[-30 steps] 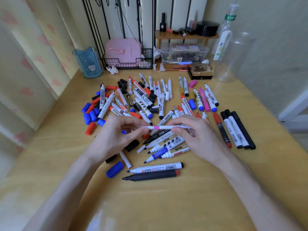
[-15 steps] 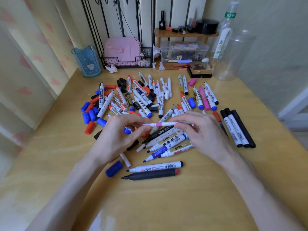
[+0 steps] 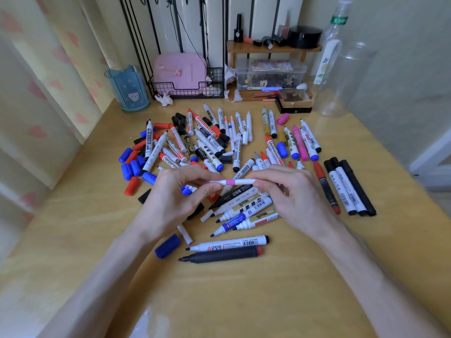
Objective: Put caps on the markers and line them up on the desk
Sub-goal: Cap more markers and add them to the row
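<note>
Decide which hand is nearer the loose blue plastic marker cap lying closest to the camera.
Left. The left hand is just behind the blue plastic cap, wrist beside it; the right hand is well off to its right. Both pinch a slim white pink-banded marker.

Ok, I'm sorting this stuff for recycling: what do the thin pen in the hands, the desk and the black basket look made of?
The thin pen, held between left hand and right hand, looks like smooth white plastic: even sheen, pink band. The desk seems glossy wood or wood-look laminate: yellow grain, bright glare. The basket looks like black coated wire: a thin open grid.
</note>
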A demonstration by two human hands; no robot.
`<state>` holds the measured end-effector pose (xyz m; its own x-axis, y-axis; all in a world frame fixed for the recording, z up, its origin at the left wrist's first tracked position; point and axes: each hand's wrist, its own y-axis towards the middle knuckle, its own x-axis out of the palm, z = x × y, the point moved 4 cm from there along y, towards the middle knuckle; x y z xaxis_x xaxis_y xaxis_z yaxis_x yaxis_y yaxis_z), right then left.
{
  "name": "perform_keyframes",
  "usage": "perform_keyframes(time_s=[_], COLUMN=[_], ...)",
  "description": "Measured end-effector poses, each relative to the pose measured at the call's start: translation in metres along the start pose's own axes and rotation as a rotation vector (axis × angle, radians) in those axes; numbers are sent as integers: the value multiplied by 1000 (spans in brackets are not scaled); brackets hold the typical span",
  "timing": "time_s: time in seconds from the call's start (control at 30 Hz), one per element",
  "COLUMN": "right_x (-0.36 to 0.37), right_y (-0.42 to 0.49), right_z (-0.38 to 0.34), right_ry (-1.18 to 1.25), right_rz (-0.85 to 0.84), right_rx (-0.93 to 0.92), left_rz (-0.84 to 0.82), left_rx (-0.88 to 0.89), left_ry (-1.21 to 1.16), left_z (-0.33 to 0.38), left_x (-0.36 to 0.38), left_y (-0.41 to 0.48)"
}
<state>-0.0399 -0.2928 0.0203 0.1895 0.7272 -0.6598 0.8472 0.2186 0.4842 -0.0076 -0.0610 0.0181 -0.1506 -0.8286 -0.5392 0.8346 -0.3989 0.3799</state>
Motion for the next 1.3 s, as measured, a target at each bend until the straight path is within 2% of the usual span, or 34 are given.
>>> perform_keyframes(time_s=[0.37,0.53,0.67,0.8,0.93,1.0,1.2,1.3], right_x=[6,6,7,-12,-45,-53,-67,-65], right_y=[-3,0,-2,-1,-6,-11,-17,-15], right_z=[-3,-4,-12,5,42,57,67,64], right_ry=[-7,46,30,-17,-364,-479,-627,-667], right_rz=[19,-72,-53,-70,46,58,73,97], right_rx=[18,70,98,280,610,717,853,818], left_rz=[14,27,-18,-58,-86,-87,-71,-50], left_rx=[-30,-62,-40,-7,2,8,17,17], left_ry=[-44,-51,-14,-17,38,60,84,132], left_z=[-2,-8,-7,-1,-2,-3,-6,-8], left_x=[4,3,9,14,14,15,13,4], left_y=[0,7,4,3,2,1,2,3])
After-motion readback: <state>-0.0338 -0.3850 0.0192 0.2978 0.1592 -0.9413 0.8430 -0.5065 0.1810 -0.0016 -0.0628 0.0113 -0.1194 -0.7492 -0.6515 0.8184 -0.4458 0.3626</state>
